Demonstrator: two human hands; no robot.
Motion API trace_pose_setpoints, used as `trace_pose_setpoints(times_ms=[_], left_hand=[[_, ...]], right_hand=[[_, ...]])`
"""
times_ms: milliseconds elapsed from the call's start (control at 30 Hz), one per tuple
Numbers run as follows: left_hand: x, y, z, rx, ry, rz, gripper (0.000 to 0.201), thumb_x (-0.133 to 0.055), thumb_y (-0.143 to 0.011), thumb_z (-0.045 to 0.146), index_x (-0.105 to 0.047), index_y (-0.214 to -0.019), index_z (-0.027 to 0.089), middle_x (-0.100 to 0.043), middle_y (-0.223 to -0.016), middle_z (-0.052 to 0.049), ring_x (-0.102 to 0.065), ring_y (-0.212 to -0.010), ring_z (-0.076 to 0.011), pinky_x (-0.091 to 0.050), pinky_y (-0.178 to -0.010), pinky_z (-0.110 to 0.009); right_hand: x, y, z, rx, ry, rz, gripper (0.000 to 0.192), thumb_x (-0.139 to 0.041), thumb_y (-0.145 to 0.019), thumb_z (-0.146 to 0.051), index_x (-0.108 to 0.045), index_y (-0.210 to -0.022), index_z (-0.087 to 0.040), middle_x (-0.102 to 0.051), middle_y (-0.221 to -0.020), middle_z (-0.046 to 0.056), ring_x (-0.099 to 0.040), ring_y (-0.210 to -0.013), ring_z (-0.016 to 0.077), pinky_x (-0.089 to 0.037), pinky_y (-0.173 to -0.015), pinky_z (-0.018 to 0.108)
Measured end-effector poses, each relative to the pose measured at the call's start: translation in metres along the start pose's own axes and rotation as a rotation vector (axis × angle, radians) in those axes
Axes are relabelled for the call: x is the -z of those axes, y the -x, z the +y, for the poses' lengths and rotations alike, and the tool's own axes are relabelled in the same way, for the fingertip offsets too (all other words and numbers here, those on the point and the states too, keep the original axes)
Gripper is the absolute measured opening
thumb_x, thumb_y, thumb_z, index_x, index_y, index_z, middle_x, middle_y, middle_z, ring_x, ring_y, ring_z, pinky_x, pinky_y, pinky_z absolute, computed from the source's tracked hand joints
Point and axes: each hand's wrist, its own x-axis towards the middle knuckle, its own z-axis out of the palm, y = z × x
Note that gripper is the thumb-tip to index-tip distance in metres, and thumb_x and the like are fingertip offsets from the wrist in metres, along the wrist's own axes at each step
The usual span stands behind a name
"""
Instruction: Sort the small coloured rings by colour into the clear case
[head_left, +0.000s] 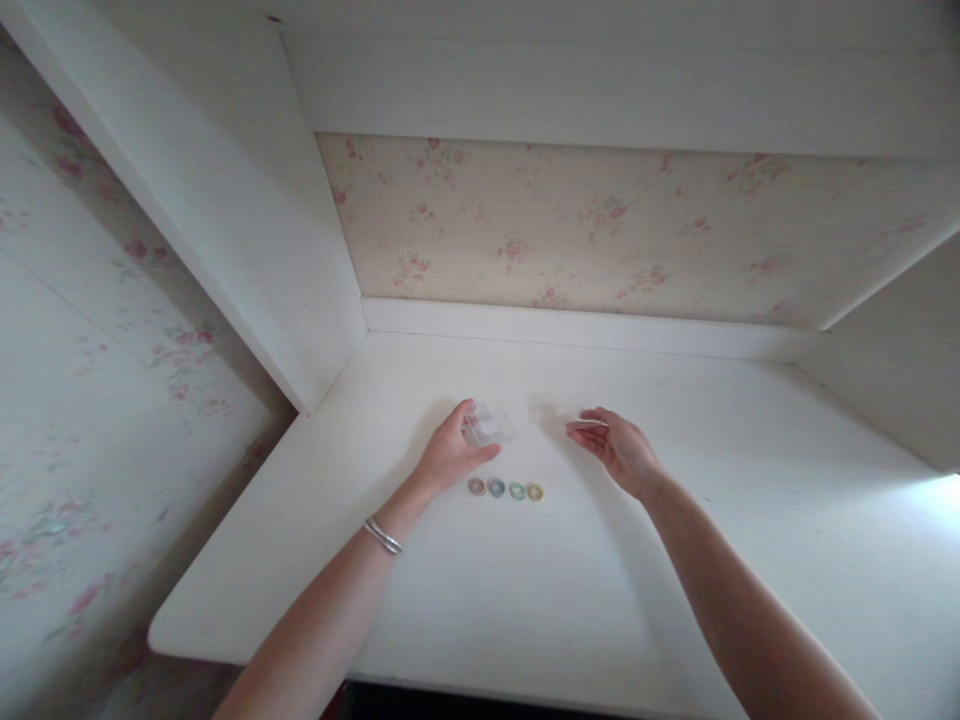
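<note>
My left hand (452, 451) grips a small clear plastic box (489, 425) that rests on the white desk (570, 580). My right hand (619, 448) hovers to the right of it and pinches a thin clear flat piece (589, 423), apparently the box's lid. Several small coloured rings (505, 488) lie in a short row on the desk just in front of the box, between my two hands: brownish, blue, green and yellow. A silver bracelet (383, 536) sits on my left wrist.
The desk is set in a white alcove with a side panel (247, 230) at the left and floral wallpaper (570, 230) behind. The desk's front edge (247, 650) runs near the bottom. Bright light falls on the far right (930, 500).
</note>
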Motion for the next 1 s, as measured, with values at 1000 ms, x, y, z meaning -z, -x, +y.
trace_pose_setpoints(times_ms=[1000], left_hand=[[0.012,-0.005,-0.01,-0.181,-0.295,-0.222,0.074,-0.072,-0.065,0.042,-0.047,-0.13,0.018,-0.046,-0.136,-0.013,-0.041,-0.126,-0.0297,-0.031,-0.106,-0.045]], right_hand=[[0.065,0.035,0.022,0.367,1.584,0.409,0.03,-0.041,-0.081,-0.034,-0.068,-0.074,-0.022,-0.068,-0.079,0.007,-0.056,-0.064,0.0172,-0.028,-0.054,0.027]])
